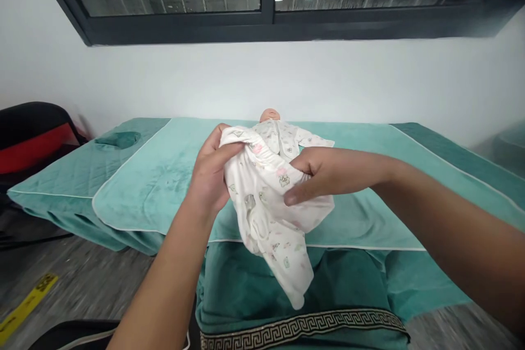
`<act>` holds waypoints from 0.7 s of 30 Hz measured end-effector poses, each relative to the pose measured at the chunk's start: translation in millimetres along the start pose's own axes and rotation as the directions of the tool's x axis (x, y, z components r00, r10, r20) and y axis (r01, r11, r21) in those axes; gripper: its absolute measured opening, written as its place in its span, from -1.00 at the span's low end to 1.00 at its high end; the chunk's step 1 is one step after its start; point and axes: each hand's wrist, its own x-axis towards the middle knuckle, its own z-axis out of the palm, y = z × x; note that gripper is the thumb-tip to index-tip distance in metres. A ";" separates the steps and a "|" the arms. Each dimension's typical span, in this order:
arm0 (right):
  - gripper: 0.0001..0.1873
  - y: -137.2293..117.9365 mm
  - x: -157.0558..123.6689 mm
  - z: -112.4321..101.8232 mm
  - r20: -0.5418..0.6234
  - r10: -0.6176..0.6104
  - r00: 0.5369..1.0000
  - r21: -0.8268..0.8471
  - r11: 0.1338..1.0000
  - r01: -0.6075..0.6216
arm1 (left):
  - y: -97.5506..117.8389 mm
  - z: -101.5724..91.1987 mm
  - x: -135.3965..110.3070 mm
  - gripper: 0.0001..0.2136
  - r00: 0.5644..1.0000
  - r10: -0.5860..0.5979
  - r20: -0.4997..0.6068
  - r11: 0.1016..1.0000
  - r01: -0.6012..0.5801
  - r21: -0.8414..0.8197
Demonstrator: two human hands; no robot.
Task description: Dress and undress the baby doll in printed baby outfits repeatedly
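Observation:
White baby pants with a small printed pattern hang in front of me, held up at the waistband. My left hand pinches the waistband's left end, thumb over the cloth. My right hand grips the right side of the waistband, its thumb on the outside and its other fingers partly hidden by fabric. Behind the pants, a baby doll lies on the bed, wearing a white printed top. The doll's lower body is hidden behind the pants and my hands.
A light green sheet covers the bed, which has a face hole at the left. Dark green cloth with a patterned band hangs at the front. A black and red chair stands left. A dark-framed window is above.

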 end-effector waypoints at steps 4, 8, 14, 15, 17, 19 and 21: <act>-0.63 13.1 3.2 11.5 -0.368 -0.054 0.928 0.194 0.972 0.134 | -9.3 3.1 -8.7 -0.67 0.980 -0.169 0.102 0.985 0.166 0.037; -0.53 27.3 16.1 23.0 -0.568 0.005 0.823 0.353 0.905 0.238 | -14.0 5.8 -20.2 -0.66 0.859 -0.404 0.314 0.894 0.299 0.334; -0.52 53.4 23.3 34.8 -0.484 0.061 0.873 0.522 0.821 0.232 | -37.9 0.6 -12.6 -0.65 0.959 -0.275 0.071 0.961 0.275 0.012; -0.58 58.4 22.2 35.2 -0.408 0.043 0.912 0.499 0.847 0.183 | -42.8 -0.6 -9.2 -0.67 0.966 -0.256 0.031 0.967 0.256 -0.013; -0.67 68.2 19.8 35.1 -0.194 0.022 0.981 0.397 0.916 0.058 | -51.9 -1.7 -2.9 -0.70 0.964 -0.265 -0.015 0.964 0.264 -0.035; -0.71 77.0 18.8 35.3 -0.051 0.042 0.998 0.329 0.944 -0.023 | -59.8 -1.0 0.7 -0.69 0.950 -0.312 -0.014 0.949 0.312 -0.040; -0.69 84.3 20.1 36.3 -0.139 0.053 0.989 0.436 0.900 0.013 | -65.9 0.3 0.5 -0.65 0.930 -0.368 0.022 0.929 0.368 -0.036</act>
